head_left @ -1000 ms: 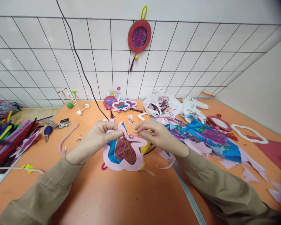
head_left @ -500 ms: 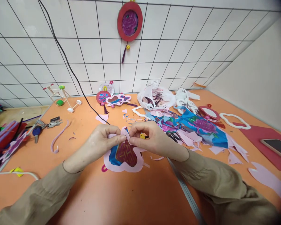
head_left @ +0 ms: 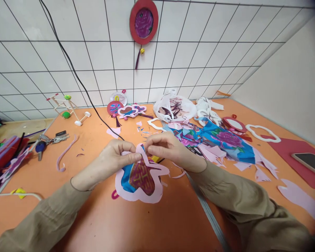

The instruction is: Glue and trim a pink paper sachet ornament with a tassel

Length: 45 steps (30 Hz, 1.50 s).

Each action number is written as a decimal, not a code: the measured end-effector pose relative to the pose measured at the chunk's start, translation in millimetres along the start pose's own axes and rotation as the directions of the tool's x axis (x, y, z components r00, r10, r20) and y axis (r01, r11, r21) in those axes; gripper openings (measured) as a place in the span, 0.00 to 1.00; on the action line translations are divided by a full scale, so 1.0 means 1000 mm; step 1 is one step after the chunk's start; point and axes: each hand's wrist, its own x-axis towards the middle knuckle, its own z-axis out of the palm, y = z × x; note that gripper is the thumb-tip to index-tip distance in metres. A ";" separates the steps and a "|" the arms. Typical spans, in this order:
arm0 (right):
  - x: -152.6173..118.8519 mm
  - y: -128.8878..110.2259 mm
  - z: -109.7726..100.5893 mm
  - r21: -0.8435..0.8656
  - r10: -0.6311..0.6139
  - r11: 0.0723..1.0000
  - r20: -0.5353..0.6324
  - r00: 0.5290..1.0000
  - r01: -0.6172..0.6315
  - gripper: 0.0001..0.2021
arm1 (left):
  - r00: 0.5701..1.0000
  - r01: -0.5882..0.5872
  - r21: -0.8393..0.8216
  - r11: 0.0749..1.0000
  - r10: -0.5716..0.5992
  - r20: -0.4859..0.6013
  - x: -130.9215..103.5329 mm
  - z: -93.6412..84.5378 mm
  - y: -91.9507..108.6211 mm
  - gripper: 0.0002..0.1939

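A cloud-shaped ornament (head_left: 153,198) with a pink paper border and blue and maroon patterned cloth in its middle hangs from my hands, just over the table. My left hand (head_left: 120,155) is closed, pinching the border's top between thumb and forefinger. Close beside it, my right hand (head_left: 166,148) has its thumb and fingers curled together at the border's edge; its exact grip is partly hidden. The border's right side stands away from the cloth as a loose strip. At the lower left sticks out a magenta loop (head_left: 115,194). A yellow object (head_left: 155,159) shows partly behind the ornament.
Finished ornaments (head_left: 126,111) lie by the tiled wall, near a white plastic bag (head_left: 174,106). Floral blue cloth (head_left: 225,138) and pink scraps spread at right, with a phone (head_left: 311,163) beyond. Keys (head_left: 51,140) and a stick model (head_left: 68,108) are left. A black cable (head_left: 76,73) reaches the table.
The ornament has dropped slightly toward me, and the right side of its pink border has swung outward. My right hand has shifted a little up and left.
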 end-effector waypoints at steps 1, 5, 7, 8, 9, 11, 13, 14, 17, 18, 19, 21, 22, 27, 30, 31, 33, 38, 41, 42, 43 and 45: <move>0.000 0.000 0.002 -0.041 -0.001 0.999 -0.016 1.000 0.001 0.13 | 1.000 -0.015 0.028 1.000 0.015 -0.002 0.000 0.000 0.000 0.16; -0.002 0.001 0.013 -0.109 0.018 0.994 -0.062 0.998 -0.025 0.14 | 0.997 -0.077 0.115 0.990 0.074 0.031 0.001 0.002 -0.003 0.15; -0.002 0.003 0.015 -0.055 0.040 0.998 -0.072 0.997 -0.044 0.14 | 0.997 -0.066 0.116 0.991 0.060 0.049 0.002 0.002 -0.003 0.14; -0.002 0.004 0.015 -0.006 0.060 0.998 -0.073 0.996 -0.060 0.14 | 0.998 -0.047 0.105 0.993 0.042 0.054 0.001 0.002 -0.002 0.14; -0.001 0.005 0.014 0.048 0.084 0.996 -0.073 0.994 -0.080 0.13 | 0.998 -0.026 0.087 0.996 0.021 0.058 0.001 0.001 -0.001 0.13; -0.001 0.006 0.011 0.141 0.117 0.984 -0.079 0.990 -0.105 0.12 | 0.998 0.008 0.031 0.999 -0.010 0.065 0.001 0.000 0.002 0.13; 0.000 0.007 0.008 0.174 0.107 0.980 -0.036 0.994 -0.099 0.13 | 0.998 0.022 -0.025 0.999 -0.020 0.062 0.001 -0.002 0.003 0.14; 0.000 0.009 0.006 0.171 0.081 0.982 -0.001 0.997 -0.080 0.15 | 0.998 0.022 -0.036 0.999 -0.020 0.056 0.001 -0.003 0.003 0.14; 0.001 0.016 0.000 0.158 -0.011 0.987 0.060 0.998 0.001 0.23 | 0.999 0.027 -0.004 1.000 -0.027 0.044 0.001 -0.004 0.002 0.15; 0.001 0.019 -0.001 0.165 -0.029 0.986 0.045 0.999 0.021 0.25 | 0.998 0.031 0.014 0.999 -0.032 0.047 0.001 -0.004 0.002 0.16; 0.001 0.021 -0.002 0.172 -0.038 0.985 0.024 0.999 0.033 0.26 | 0.998 0.038 0.032 0.999 -0.039 0.049 0.001 -0.004 0.002 0.16; 0.001 0.024 -0.002 0.165 -0.042 0.985 -0.006 0.999 0.043 0.27 | 0.998 0.049 0.075 0.996 -0.052 0.044 0.001 -0.003 0.002 0.16; 0.002 0.023 -0.001 0.145 -0.050 0.988 -0.011 0.999 0.051 0.27 | 0.998 0.048 0.103 0.994 -0.052 0.040 0.001 -0.002 0.002 0.16; 0.001 0.013 0.010 -0.032 -0.010 0.999 -0.097 0.995 0.007 0.17 | 0.998 0.009 0.172 0.985 -0.019 0.059 0.002 0.001 0.002 0.11; 0.001 0.013 0.011 -0.030 0.035 0.999 -0.118 0.992 -0.039 0.20 | 0.997 -0.004 0.151 0.989 -0.007 0.071 0.002 0.001 0.002 0.10; 0.001 0.014 0.009 -0.004 0.038 0.999 -0.094 0.995 -0.038 0.21 | 0.997 -0.002 0.146 0.989 -0.009 0.074 0.002 0.000 0.001 0.11; 0.001 0.017 0.005 0.062 0.011 0.998 -0.048 0.999 -0.008 0.26 | 0.997 0.006 0.142 0.990 -0.018 0.081 0.003 -0.001 0.001 0.12; 0.003 0.018 0.003 -0.005 -0.021 1.000 -0.037 0.999 0.020 0.25 | 0.996 -0.008 0.118 0.993 -0.002 0.086 0.005 -0.001 -0.001 0.12; 0.004 0.017 0.007 -0.063 0.002 0.998 -0.080 0.997 -0.007 0.20 | 0.998 -0.043 0.102 0.994 0.038 0.048 0.008 -0.002 -0.005 0.11; 0.005 0.017 0.007 -0.053 0.002 0.999 -0.115 0.993 -0.008 0.20 | 0.999 -0.039 0.094 0.995 0.036 0.030 0.008 -0.003 -0.006 0.12; 0.005 0.017 0.007 -0.034 0.008 0.999 -0.139 0.990 -0.013 0.21 | 1.000 -0.023 0.077 0.997 0.021 0.018 0.009 -0.005 -0.008 0.13; 0.004 0.017 0.005 0.021 0.030 0.999 -0.146 0.989 -0.027 0.24 | 0.999 0.033 0.015 0.999 -0.033 0.014 0.011 -0.007 -0.011 0.16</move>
